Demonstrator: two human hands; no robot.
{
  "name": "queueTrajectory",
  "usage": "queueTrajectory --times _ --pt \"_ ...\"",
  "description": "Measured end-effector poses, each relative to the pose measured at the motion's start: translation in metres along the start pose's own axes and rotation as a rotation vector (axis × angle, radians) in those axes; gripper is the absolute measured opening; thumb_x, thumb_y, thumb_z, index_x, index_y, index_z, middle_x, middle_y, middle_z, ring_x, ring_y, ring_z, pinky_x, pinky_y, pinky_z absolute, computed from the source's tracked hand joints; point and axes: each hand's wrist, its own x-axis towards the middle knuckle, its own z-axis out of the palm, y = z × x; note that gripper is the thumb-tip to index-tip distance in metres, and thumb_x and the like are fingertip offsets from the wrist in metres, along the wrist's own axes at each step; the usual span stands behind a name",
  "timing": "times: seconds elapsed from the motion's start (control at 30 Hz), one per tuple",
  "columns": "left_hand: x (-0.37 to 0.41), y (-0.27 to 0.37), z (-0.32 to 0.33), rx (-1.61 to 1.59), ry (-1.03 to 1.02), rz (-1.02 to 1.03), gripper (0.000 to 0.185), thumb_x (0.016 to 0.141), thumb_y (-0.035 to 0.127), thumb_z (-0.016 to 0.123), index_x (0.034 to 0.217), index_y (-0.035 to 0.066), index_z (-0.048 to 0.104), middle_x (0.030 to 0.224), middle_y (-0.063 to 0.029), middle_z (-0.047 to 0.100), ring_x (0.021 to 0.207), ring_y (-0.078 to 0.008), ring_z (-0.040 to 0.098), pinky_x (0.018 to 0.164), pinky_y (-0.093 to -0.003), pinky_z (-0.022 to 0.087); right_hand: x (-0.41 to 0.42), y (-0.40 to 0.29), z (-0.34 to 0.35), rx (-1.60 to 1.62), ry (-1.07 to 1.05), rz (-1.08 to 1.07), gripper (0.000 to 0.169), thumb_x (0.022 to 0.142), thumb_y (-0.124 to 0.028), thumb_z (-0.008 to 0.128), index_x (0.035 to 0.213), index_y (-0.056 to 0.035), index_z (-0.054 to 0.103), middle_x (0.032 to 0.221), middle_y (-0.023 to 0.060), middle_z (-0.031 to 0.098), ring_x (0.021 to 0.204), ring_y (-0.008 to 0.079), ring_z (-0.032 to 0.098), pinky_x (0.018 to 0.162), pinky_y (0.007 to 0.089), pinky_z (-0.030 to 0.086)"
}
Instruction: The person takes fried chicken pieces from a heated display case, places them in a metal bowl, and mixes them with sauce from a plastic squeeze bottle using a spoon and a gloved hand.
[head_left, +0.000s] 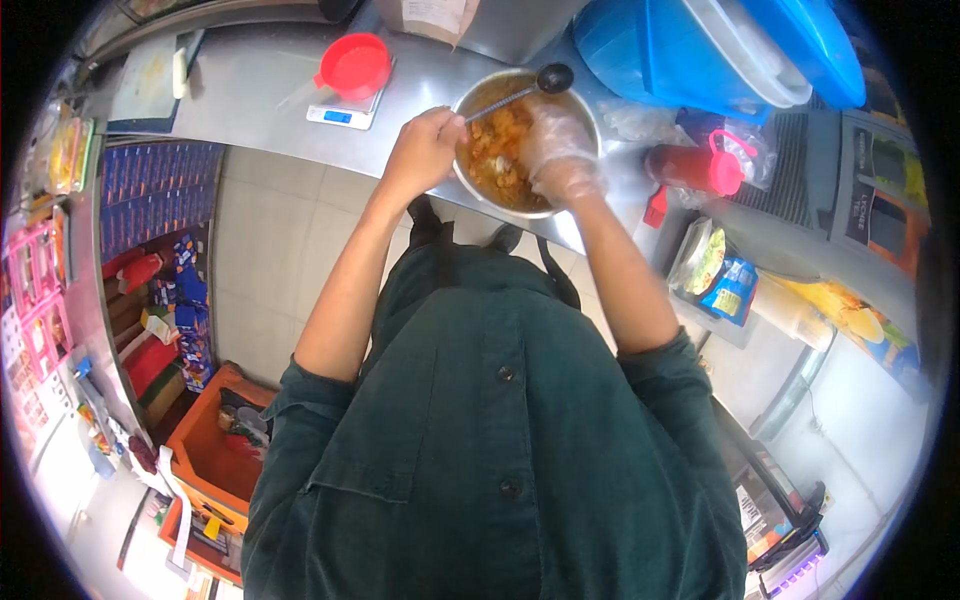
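A round metal bowl (592, 120) stands at the front edge of the steel counter, with orange-brown, sauced food pieces (499, 150) in it. My left hand (429, 150) grips the handle end of a dark spoon (555, 78) at the bowl's left rim; the spoon's round head lies over the far rim. In a clear plastic glove, my right hand (562, 154) reaches into the bowl from the right. Its fingers are blurred and partly hidden, so whether they hold any food does not show.
Left of the bowl, a red plastic bowl (355, 66) sits on a white digital scale (341, 116). A cutting board (142, 82) lies further left. Blue tubs (622, 52) stand behind right, near a pink-capped bottle (686, 169) and a red brush head (655, 208). An orange crate (191, 442) is lower left.
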Motion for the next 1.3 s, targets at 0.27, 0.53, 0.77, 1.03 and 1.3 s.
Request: queueTrajectory --times 0.27,0.53,0.77,1.03,1.3 --pt "-0.004 -0.014 -0.005 0.183 0.163 0.201 0.028 0.102 0.018 0.053 0.085 -0.002 0.064 0.088 -0.0179 0.062 0.078 -0.0336 0.064 0.075 -0.0432 0.049 -0.018 0.011 -0.032 0.300 -0.181 -0.098 0.060 0.082 -0.015 0.071 0.141 -0.0118 0.058 0.126 0.0205 0.067 0.115 0.0316 0.065 0.099 0.0405 0.052" --pt "0.005 -0.008 -0.004 0.280 0.169 0.211 0.027 0.101 0.016 0.052 0.088 -0.003 0.067 0.094 -0.0248 0.066 0.091 -0.0451 0.063 0.083 -0.0507 0.047 0.009 0.003 0.019 -0.085 -0.100 -0.179 0.046 0.084 -0.011 0.064 0.131 -0.0105 0.063 0.114 0.0233 0.068 0.109 0.0377 0.066 0.095 0.0454 0.053" --pt "0.001 -0.014 0.008 0.186 0.186 0.246 0.027 0.100 0.016 0.053 0.087 -0.003 0.065 0.089 -0.0238 0.065 0.086 -0.0426 0.063 0.080 -0.0470 0.048 -0.010 0.013 -0.003 -0.007 -0.013 -0.134 0.048 0.085 -0.023 0.066 0.130 -0.0064 0.062 0.122 0.0259 0.065 0.110 0.0421 0.064 0.098 0.0480 0.050" --pt "-0.002 -0.014 0.009 0.024 0.105 0.152 0.030 0.102 0.017 0.051 0.085 -0.004 0.064 0.083 -0.0201 0.064 0.069 -0.0336 0.065 0.070 -0.0434 0.050 0.010 0.007 0.030 0.057 -0.219 -0.118 0.057 0.085 -0.021 0.065 0.140 -0.0087 0.055 0.134 0.0178 0.063 0.122 0.0346 0.060 0.104 0.0429 0.048" --pt "-0.005 -0.021 0.005 0.001 0.092 0.107 0.031 0.105 0.024 0.052 0.090 0.000 0.064 0.075 -0.0123 0.065 0.062 -0.0212 0.066 0.060 -0.0355 0.052 -0.010 0.024 -0.014 0.966 -0.254 -0.195 0.064 0.082 -0.024 0.075 0.140 -0.0067 0.054 0.128 0.0199 0.064 0.118 0.0294 0.063 0.104 0.0361 0.047"
